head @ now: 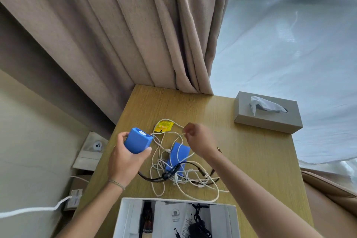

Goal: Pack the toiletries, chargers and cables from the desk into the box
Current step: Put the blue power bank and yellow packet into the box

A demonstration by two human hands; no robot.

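The left hand (125,157) is clamping its fingers round the blue charger (138,140), a rigid block, likely light; just beyond it the right hand (195,138) is pinching the limp white cable (173,133), fingertips together. Cable tangle lying below, box (123,216) nearest. Yellow packet's (163,126) print is unreadable.

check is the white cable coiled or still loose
Loose: the white cable sprawls in tangled loops on the desk, one strand pinched by the right hand.

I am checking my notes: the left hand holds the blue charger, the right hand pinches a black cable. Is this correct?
Not quite. The head view shows the right hand pinching a white cable, not a black one. The left hand does hold the blue charger.
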